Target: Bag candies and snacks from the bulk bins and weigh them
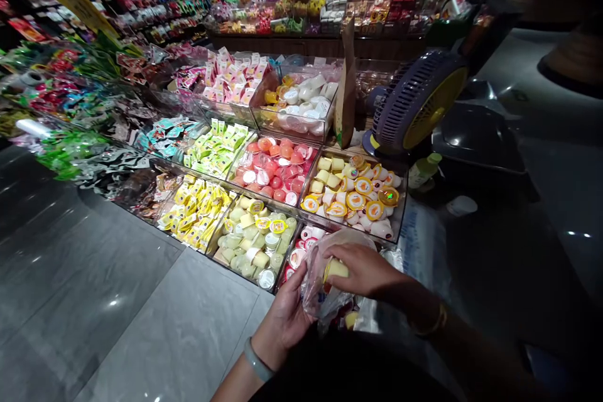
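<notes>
My left hand (288, 314) is closed on the side of a clear plastic bag (315, 286), above the near edge of the display. With its fingers curled, my right hand (365, 266) grips a pale yellow jelly cup (337, 272) at the bag. Whether the cup is inside the bag or just at its mouth I cannot tell. Under the bag, partly covered, lies a bin of white and red jelly cups (298, 257). To its left is a bin of pale green jelly cups (257, 242). Behind are orange-lidded cups (355, 198) and red cups (273, 169).
A grey and yellow fan (419, 100) stands at the back right, beside an upright brown paper bag (347, 91). Yellow sachets (198, 210) and green sachets (219, 147) fill bins on the left. A green-capped bottle (424, 171) is near the fan. Grey tiled floor (141, 326) lies front left.
</notes>
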Tool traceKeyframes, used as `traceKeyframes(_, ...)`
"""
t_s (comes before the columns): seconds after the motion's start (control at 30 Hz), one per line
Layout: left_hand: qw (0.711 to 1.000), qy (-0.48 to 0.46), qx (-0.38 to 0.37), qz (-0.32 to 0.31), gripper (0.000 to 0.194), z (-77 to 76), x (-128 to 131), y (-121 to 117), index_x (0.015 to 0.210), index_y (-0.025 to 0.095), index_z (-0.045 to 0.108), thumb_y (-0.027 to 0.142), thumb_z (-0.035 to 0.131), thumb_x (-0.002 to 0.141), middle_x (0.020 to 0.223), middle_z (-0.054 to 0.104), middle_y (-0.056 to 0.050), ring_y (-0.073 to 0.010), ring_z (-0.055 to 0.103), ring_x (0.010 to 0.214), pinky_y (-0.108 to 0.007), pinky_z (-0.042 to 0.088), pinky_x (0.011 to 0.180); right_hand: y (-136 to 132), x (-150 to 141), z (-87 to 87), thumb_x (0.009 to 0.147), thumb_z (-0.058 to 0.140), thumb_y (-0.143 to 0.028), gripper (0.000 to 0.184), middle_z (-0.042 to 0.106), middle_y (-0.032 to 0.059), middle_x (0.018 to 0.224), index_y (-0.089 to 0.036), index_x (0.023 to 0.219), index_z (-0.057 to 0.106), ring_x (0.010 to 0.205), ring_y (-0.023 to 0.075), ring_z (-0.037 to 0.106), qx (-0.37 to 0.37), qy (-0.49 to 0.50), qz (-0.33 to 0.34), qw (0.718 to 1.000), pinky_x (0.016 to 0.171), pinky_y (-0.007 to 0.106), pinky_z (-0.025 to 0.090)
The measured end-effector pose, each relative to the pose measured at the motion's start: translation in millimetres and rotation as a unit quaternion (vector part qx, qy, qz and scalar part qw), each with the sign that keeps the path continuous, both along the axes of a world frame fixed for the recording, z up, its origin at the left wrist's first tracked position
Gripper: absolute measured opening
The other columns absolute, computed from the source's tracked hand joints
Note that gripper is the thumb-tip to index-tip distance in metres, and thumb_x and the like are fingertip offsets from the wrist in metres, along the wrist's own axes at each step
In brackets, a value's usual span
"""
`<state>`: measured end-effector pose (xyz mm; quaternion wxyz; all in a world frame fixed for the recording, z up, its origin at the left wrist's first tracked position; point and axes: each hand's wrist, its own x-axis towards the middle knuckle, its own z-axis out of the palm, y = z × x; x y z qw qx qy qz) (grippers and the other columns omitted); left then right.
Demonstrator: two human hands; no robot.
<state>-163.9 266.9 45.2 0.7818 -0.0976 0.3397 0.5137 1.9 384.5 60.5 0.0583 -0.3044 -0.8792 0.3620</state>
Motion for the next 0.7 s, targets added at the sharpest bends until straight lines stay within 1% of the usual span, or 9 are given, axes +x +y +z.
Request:
traceKeyframes(0.1, 1.0, 0.016, 0.004, -0.001, 0.042, -2.3, 2.8, -4.9, 0.13, 0.012, 0.06, 0.036, 0.054, 0.096, 0.093, 0.077, -0.009, -0.02, 0.073, 0.081, -0.031, 0.056, 0.08, -20.8, -7.7, -20.0, 0.081, 0.066, -0.039, 0.042, 0.071, 0.0121, 0.109, -0.02, 0.119, 0.065, 0.104, 0.0308, 0.063, 0.032, -0.087, -0.009, 0.996, 0.088, 0.039, 0.045)
traceKeyframes(0.17, 1.0, 0.024, -0.004, 0.001, 0.044, -1.7, 4.7, -8.4, 0.132, 0.012, 0.058, 0.036, 0.054, 0.096, 0.094, 0.077, -0.009, -0.0203, 0.072, 0.085, -0.031, 0.055, 0.083, -28.0, -10.5, -27.5, 0.083, 0.065, -0.039, 0.042, 0.071, 0.0129, 0.107, -0.02, 0.12, 0.065, 0.102, 0.0311, 0.064, 0.051, -0.119, -0.022, 0.991, 0.087, 0.04, 0.045)
traceKeyframes(0.27, 1.0, 0.023, -0.007, 0.007, 0.044, 2.4, 5.7, -11.7, 0.135, 0.013, 0.056, 0.034, 0.055, 0.096, 0.093, 0.077, -0.009, -0.0195, 0.072, 0.085, -0.029, 0.055, 0.082, -32.2, -9.2, -24.4, 0.084, 0.065, -0.04, 0.043, 0.072, 0.0125, 0.108, -0.02, 0.123, 0.065, 0.099, 0.0292, 0.065, 0.042, -0.113, -0.019, 0.993, 0.084, 0.037, 0.045)
traceKeyframes(0.33, 1.0, 0.021, -0.004, 0.015, 0.044, 5.9, 4.5, -12.4, 0.137, 0.016, 0.055, 0.032, 0.055, 0.096, 0.091, 0.076, -0.007, -0.0175, 0.072, 0.08, -0.026, 0.055, 0.075, -27.6, -4.8, -15.0, 0.086, 0.064, -0.04, 0.034, 0.075, 0.0088, 0.102, -0.023, 0.114, 0.07, 0.094, 0.0261, 0.066, 0.013, -0.07, -0.007, 0.997, 0.079, 0.033, 0.045)
traceKeyframes(0.4, 0.999, 0.02, -0.004, 0.026, 0.043, 8.0, 2.6, -12.5, 0.138, 0.02, 0.054, 0.029, 0.056, 0.096, 0.088, 0.076, -0.004, -0.0136, 0.07, 0.07, -0.021, 0.053, 0.061, -13.7, 1.2, -5.5, 0.09, 0.06, -0.039, 0.022, 0.075, 0.0039, 0.091, -0.025, 0.097, 0.075, 0.085, 0.0213, 0.066, -0.017, -0.008, -0.02, 1.0, 0.073, 0.029, 0.044)
traceKeyframes(0.47, 0.999, 0.017, -0.002, 0.03, 0.043, 8.0, 0.6, -12.7, 0.137, 0.021, 0.054, 0.029, 0.057, 0.096, 0.078, 0.073, -0.001, -0.0092, 0.064, 0.055, -0.017, 0.047, 0.049, 9.8, 6.8, -2.1, 0.094, 0.056, -0.037, 0.023, 0.075, 0.0016, 0.087, -0.025, 0.088, 0.075, 0.081, 0.0182, 0.065, -0.011, 0.038, -0.079, 0.996, 0.071, 0.027, 0.043)
traceKeyframes(0.5, 0.999, 0.014, 0.0, 0.031, 0.043, 7.4, -0.1, -12.9, 0.137, 0.021, 0.054, 0.03, 0.058, 0.095, 0.073, 0.071, 0.001, -0.0078, 0.061, 0.05, -0.016, 0.045, 0.046, 24.0, 8.8, -3.9, 0.094, 0.056, -0.035, 0.023, 0.074, 0.0017, 0.09, -0.025, 0.09, 0.075, 0.083, 0.0179, 0.065, 0.009, 0.041, -0.12, 0.992, 0.072, 0.026, 0.043)
traceKeyframes(0.6, 0.999, 0.004, 0.009, 0.035, 0.045, 5.2, -1.0, -13.6, 0.137, 0.021, 0.054, 0.033, 0.059, 0.094, 0.067, 0.067, 0.003, -0.0078, 0.06, 0.049, -0.016, 0.047, 0.049, 65.9, 8.8, -21.9, 0.091, 0.061, -0.027, 0.017, 0.072, 0.0046, 0.103, -0.023, 0.098, 0.075, 0.094, 0.0195, 0.064, 0.082, -0.031, -0.196, 0.977, 0.077, 0.026, 0.043)
traceKeyframes(0.7, 0.999, -0.006, 0.027, 0.039, 0.049, 5.6, -1.3, -13.7, 0.142, 0.022, 0.05, 0.033, 0.058, 0.095, 0.071, 0.07, 0.001, -0.01, 0.063, 0.054, -0.02, 0.051, 0.058, 90.7, 0.6, -46.7, 0.089, 0.063, -0.025, 0.02, 0.069, 0.0066, 0.112, -0.023, 0.106, 0.075, 0.1, 0.0197, 0.062, 0.102, -0.088, -0.18, 0.974, 0.08, 0.026, 0.043)
